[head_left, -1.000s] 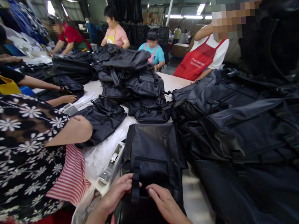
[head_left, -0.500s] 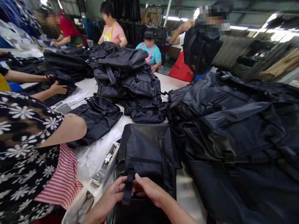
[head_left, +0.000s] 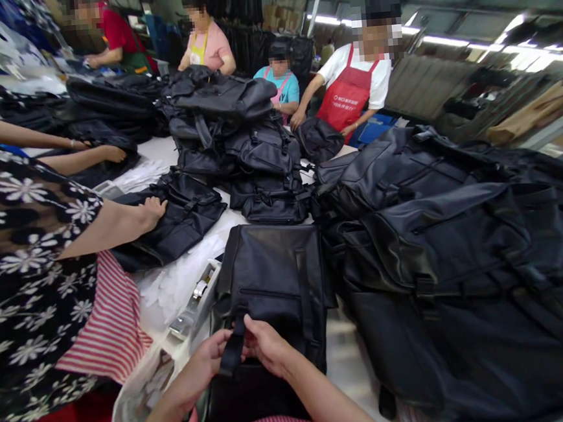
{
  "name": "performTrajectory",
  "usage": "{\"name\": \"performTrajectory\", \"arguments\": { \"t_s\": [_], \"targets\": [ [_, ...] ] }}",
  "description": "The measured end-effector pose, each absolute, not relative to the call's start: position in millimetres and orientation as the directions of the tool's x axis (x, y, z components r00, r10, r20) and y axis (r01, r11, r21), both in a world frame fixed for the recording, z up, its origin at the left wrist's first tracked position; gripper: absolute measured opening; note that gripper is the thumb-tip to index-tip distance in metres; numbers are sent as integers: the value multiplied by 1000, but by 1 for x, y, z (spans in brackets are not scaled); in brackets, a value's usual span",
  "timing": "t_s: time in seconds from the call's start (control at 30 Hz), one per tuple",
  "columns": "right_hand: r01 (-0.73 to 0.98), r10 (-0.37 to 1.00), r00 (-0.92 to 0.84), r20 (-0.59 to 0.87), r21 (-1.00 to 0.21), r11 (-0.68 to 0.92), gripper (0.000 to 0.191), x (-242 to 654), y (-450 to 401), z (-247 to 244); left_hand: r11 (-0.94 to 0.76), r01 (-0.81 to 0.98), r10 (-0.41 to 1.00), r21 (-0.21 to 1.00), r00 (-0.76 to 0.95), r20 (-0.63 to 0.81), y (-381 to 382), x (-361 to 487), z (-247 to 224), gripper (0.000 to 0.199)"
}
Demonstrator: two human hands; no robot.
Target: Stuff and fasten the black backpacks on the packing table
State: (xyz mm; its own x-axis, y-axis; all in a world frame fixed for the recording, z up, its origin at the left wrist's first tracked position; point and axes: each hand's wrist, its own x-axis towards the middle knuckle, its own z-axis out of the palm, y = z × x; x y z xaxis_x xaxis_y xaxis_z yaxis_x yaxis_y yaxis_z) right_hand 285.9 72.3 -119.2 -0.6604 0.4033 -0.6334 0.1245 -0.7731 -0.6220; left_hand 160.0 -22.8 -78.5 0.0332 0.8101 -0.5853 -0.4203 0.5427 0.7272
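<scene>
A black backpack [head_left: 270, 257] lies flat in front of me, its bottom end against my striped apron. Across its lower left front runs a black webbing strap [head_left: 233, 352]. My left hand [head_left: 213, 354] is closed on the strap from the left, some fingertips hidden behind it. From the right, my right hand [head_left: 265, 345] pinches the same strap near its upper part, thumb on top. A second strap [head_left: 305, 300] lies along the bag's right side, untouched. What sits under the strap between my fingers is hidden.
Black bags pile up on the right [head_left: 440, 244] and beyond my backpack [head_left: 236, 130]. A tape dispenser [head_left: 198, 299] stands to the left, near white scraps [head_left: 170, 288]. At left, a co-worker's hand [head_left: 155, 211] rests on another bag. Other people stand around the table.
Both my hands stay on the strap and shift slightly left and up in view. The co-worker at left reaches onto a bag. The person in the red apron has lowered a bag onto the table.
</scene>
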Motion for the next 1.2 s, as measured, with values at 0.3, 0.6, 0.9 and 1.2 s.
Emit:
{"name": "performTrajectory", "arguments": {
  "t_s": [0.3, 0.6, 0.9, 1.2],
  "targets": [
    [221, 557, -611, -563, -797, -562, 54, 337, 72, -97, 552, -424, 807, 718, 52, -589, -22, 158, -74, 43],
    [222, 549, -767, -331, -941, -256, 35, 339, 58, -62, 515, -35, 835, 856, -203, -511, -10, 177, -66, 18],
    [235, 751, -555, -358, -933, -272, 33, 321, 58, -74, 563, 49, 811, 825, -224, -541, -3, 178, -55, 20],
    [209, 688, -572, -447, -890, -405, 37, 327, 57, -87, 476, -185, 867, 860, -65, -494, -13, 174, -69, 20]
  ]
}}
